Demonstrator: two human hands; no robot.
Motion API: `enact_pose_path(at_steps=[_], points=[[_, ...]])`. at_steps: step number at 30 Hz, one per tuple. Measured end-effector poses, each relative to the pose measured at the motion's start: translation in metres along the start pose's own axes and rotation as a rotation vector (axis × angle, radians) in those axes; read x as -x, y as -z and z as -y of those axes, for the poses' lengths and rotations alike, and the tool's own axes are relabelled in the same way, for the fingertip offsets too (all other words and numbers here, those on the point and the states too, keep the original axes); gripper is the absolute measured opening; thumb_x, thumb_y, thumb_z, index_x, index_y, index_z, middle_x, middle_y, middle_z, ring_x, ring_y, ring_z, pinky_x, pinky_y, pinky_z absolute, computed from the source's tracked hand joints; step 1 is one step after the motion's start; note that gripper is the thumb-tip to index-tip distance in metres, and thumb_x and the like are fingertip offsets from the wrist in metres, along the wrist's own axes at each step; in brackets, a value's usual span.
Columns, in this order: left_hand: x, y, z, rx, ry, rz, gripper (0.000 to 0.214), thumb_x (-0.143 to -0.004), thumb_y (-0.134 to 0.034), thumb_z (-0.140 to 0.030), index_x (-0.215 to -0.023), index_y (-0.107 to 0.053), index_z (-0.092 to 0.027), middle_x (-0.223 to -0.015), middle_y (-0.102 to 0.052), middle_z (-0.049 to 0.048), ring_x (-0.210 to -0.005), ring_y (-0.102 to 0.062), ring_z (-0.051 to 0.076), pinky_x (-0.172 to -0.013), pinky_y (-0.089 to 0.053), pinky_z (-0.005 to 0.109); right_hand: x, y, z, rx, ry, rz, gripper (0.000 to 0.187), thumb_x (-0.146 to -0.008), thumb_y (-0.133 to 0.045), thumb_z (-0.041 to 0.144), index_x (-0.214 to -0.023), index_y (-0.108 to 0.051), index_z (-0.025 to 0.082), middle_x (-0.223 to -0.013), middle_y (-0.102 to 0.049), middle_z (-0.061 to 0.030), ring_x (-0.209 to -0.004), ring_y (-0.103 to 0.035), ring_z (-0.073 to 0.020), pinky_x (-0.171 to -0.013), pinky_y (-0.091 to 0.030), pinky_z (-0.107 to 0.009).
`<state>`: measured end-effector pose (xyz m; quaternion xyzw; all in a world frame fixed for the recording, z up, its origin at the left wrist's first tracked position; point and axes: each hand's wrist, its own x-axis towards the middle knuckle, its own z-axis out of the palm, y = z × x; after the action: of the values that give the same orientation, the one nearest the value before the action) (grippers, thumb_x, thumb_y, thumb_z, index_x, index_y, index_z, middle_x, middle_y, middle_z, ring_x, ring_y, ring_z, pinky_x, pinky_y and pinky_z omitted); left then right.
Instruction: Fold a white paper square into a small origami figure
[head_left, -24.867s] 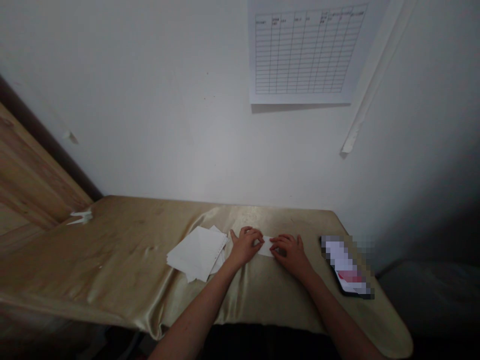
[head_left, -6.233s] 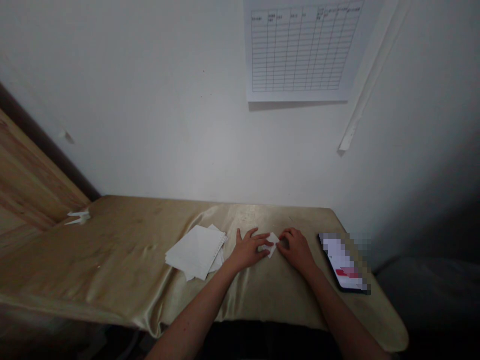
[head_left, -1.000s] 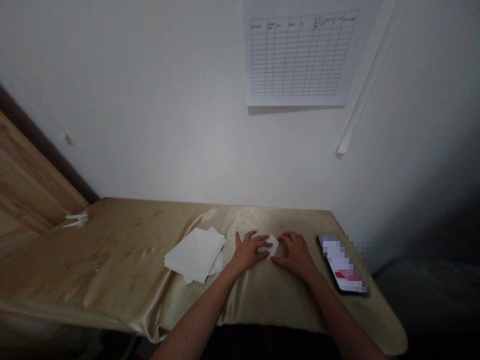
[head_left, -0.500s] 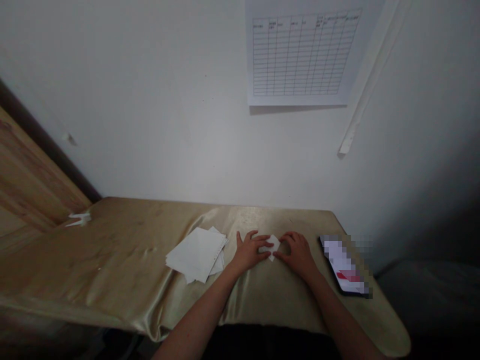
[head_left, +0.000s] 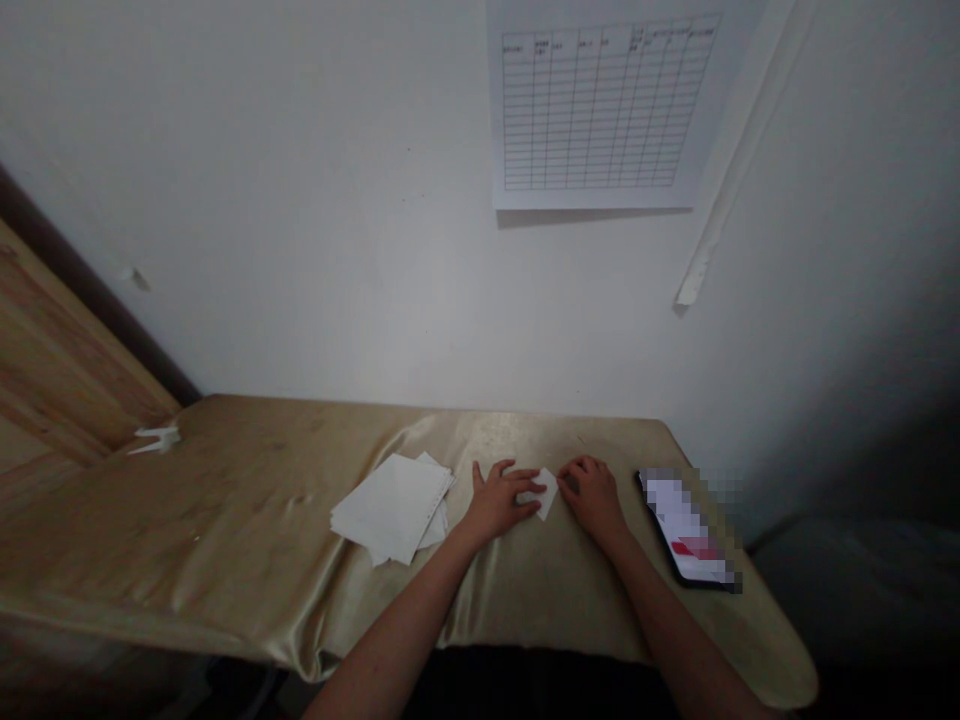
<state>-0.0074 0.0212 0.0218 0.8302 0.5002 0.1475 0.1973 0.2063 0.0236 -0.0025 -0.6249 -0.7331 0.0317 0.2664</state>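
A small folded piece of white paper (head_left: 545, 490) lies on the table's golden cloth (head_left: 225, 510) between my hands. My left hand (head_left: 499, 502) rests flat on the paper's left part, fingers stretched out and pressing it down. My right hand (head_left: 595, 495) sits at the paper's right edge with its fingers curled, the fingertips touching the fold. What lies under the curled fingers is hidden.
A loose stack of white sheets (head_left: 394, 506) lies left of my hands. A phone (head_left: 688, 528) with a lit screen lies at the right end of the table. A small white folded object (head_left: 154, 439) sits at the far left. A printed grid sheet (head_left: 604, 105) hangs on the wall.
The paper has gone from a longer strip to a smaller pointed shape. In the last second my right hand drew back slightly to the paper's right edge; my left hand stayed flat.
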Motion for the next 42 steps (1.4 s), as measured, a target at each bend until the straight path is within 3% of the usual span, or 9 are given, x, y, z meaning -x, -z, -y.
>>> enact_pose_path(at_steps=[12, 20, 25, 31, 35, 39, 42], points=[[0.003, 0.005, 0.0, -0.026, -0.043, 0.026, 0.044, -0.08, -0.072, -0.048, -0.123, -0.06, -0.051, -0.146, -0.052, -0.0085, -0.143, -0.028, 0.034, -0.108, 0.01, 0.077, 0.002, -0.003, 0.003, 0.085, 0.009, -0.002, 0.018, -0.093, -0.049, 0.029, -0.096, -0.066, 0.023, -0.109, -0.063, -0.0086, -0.106, -0.051, -0.0253, -0.094, -0.039, -0.04], [0.009, 0.007, -0.004, -0.059, -0.069, -0.013, 0.044, -0.081, -0.07, -0.051, -0.125, -0.061, -0.048, -0.144, -0.054, -0.0066, -0.136, -0.036, 0.034, -0.111, 0.011, 0.073, 0.009, 0.004, 0.0, -0.08, 0.042, -0.011, 0.022, -0.093, -0.048, 0.031, -0.098, -0.068, 0.024, -0.109, -0.064, -0.0078, -0.108, -0.053, -0.0244, -0.096, -0.04, -0.04], [0.01, 0.01, -0.006, -0.099, -0.094, -0.084, 0.04, -0.081, -0.07, -0.053, -0.12, -0.065, -0.047, -0.134, -0.061, -0.0052, -0.128, -0.042, 0.033, -0.112, 0.007, 0.072, 0.011, 0.006, 0.0, -0.214, 0.163, -0.008, 0.026, -0.09, -0.052, 0.03, -0.107, -0.069, 0.023, -0.117, -0.065, -0.0086, -0.115, -0.054, -0.0241, -0.102, -0.041, -0.043], [0.008, 0.013, -0.005, -0.142, -0.1, -0.134, 0.041, -0.077, -0.071, -0.06, -0.114, -0.07, -0.042, -0.122, -0.068, -0.0019, -0.122, -0.045, 0.032, -0.115, 0.008, 0.068, 0.014, 0.008, 0.001, -0.215, 0.234, 0.114, 0.032, -0.089, -0.055, 0.031, -0.117, -0.068, 0.025, -0.124, -0.066, -0.0068, -0.125, -0.051, -0.0247, -0.109, -0.035, -0.048], [0.006, 0.013, 0.001, -0.114, -0.092, -0.13, 0.046, -0.072, -0.076, -0.06, -0.111, -0.071, -0.038, -0.122, -0.068, -0.0005, -0.123, -0.046, 0.032, -0.115, 0.005, 0.067, 0.016, 0.008, 0.001, -0.171, 0.225, 0.203, 0.037, -0.092, -0.052, 0.033, -0.128, -0.062, 0.03, -0.134, -0.063, -0.003, -0.132, -0.045, -0.0246, -0.114, -0.025, -0.053], [0.004, 0.016, 0.012, -0.033, -0.107, -0.051, 0.047, -0.073, -0.076, -0.058, -0.115, -0.07, -0.038, -0.136, -0.062, -0.0016, -0.13, -0.042, 0.031, -0.116, -0.003, 0.065, 0.016, 0.01, 0.0, -0.149, 0.211, 0.256, 0.042, -0.093, -0.049, 0.033, -0.134, -0.057, 0.031, -0.14, -0.058, -0.0009, -0.137, -0.04, -0.0246, -0.117, -0.018, -0.055], [0.003, 0.02, 0.019, 0.005, -0.128, 0.032, 0.047, -0.076, -0.074, -0.057, -0.12, -0.066, -0.043, -0.138, -0.061, -0.0037, -0.133, -0.041, 0.03, -0.115, 0.001, 0.066, 0.016, 0.011, 0.001, -0.136, 0.222, 0.285, 0.045, -0.093, -0.049, 0.033, -0.137, -0.054, 0.03, -0.143, -0.055, -0.0018, -0.139, -0.038, -0.0251, -0.118, -0.016, -0.056]])
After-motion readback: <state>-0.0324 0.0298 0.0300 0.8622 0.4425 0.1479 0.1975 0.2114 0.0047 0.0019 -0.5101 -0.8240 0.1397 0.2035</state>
